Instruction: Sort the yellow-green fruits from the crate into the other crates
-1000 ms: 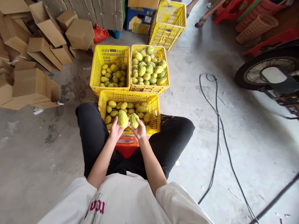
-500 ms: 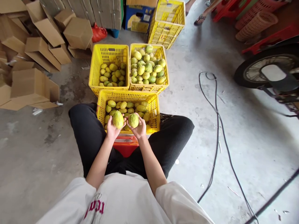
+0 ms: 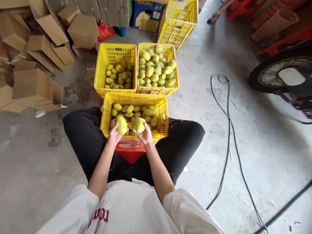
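My left hand [image 3: 114, 134] is closed around a yellow-green melon [image 3: 121, 125], thumb on its left side. In my right hand [image 3: 146, 134] sits another yellow-green melon [image 3: 139, 124], its end tilted toward the left. Both fruits are held side by side, a small gap apart, above the near edge of a yellow plastic crate [image 3: 166, 115]. Inside that crate lie several more melons [image 3: 148, 112], partly hidden by my hands and the held fruit.
Behind stand two yellow crates: the left crate [image 3: 98, 70] partly filled with melons, the right crate [image 3: 177, 76] heaped higher. Cardboard boxes [image 3: 36, 84] pile up at left. A red stool [image 3: 130, 150] shows between my knees. Black cable [image 3: 227, 117] and a motorbike wheel [image 3: 275, 76] are at right.
Both melons have been turned in my hands: the left one now leans, and the right one shows its side with its end toward the left. The whole view has shifted slightly.
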The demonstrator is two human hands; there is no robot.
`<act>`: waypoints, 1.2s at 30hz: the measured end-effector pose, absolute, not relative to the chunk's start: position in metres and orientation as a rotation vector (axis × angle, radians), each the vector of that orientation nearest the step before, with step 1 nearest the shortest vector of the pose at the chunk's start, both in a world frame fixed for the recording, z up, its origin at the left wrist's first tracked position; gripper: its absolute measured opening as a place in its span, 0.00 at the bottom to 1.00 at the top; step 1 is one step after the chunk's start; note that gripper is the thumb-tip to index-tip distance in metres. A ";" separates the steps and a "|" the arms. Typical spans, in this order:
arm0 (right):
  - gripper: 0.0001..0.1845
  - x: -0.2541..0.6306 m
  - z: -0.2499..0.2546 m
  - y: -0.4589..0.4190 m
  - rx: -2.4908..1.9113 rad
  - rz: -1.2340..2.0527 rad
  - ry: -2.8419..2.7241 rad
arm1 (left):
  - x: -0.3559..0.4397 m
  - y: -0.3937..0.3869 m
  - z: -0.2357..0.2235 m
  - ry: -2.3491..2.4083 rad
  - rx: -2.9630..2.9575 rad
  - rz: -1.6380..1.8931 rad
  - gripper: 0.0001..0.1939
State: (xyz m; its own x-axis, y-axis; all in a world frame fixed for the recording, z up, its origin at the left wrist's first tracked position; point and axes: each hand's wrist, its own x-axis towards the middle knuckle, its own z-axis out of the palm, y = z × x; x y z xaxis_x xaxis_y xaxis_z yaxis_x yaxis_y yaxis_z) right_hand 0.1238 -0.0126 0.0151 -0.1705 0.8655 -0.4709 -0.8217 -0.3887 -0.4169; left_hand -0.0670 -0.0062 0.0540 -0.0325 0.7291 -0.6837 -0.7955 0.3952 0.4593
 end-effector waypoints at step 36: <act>0.21 0.122 0.040 -0.008 -0.852 1.804 0.033 | -0.040 -0.004 0.093 0.904 -0.153 1.124 0.37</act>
